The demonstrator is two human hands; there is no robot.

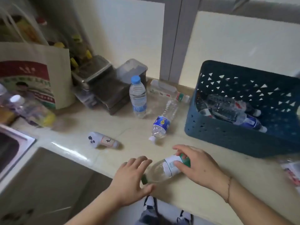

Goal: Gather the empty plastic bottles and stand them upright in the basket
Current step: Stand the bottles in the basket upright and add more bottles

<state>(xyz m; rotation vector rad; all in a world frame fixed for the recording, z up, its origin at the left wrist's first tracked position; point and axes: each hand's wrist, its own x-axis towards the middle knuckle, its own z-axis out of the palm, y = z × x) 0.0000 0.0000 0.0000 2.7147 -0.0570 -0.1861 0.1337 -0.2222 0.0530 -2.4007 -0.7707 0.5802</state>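
Observation:
A clear bottle with a green cap and green-white label (pixel 164 170) lies near the counter's front edge. My right hand (pixel 197 168) grips its labelled body. My left hand (pixel 132 177) is spread open at the cap end, fingers just touching it. A blue-labelled bottle (pixel 162 123) lies on its side behind them. A blue-capped bottle (pixel 138 97) stands upright further back. Another clear bottle with a red-green label (pixel 167 90) lies by the wall. A small white bottle (pixel 103 140) lies to the left. The dark blue basket (pixel 227 135) at right holds several bottles lying down.
A printed tote bag (pixel 35 75) and stacked clear containers (pixel 103 85) stand at the back left. More bottles (pixel 30 109) sit at the far left beside a steel sink (pixel 14 148). A wrapper (pixel 291 172) lies at the right edge. The counter's front edge is just below my hands.

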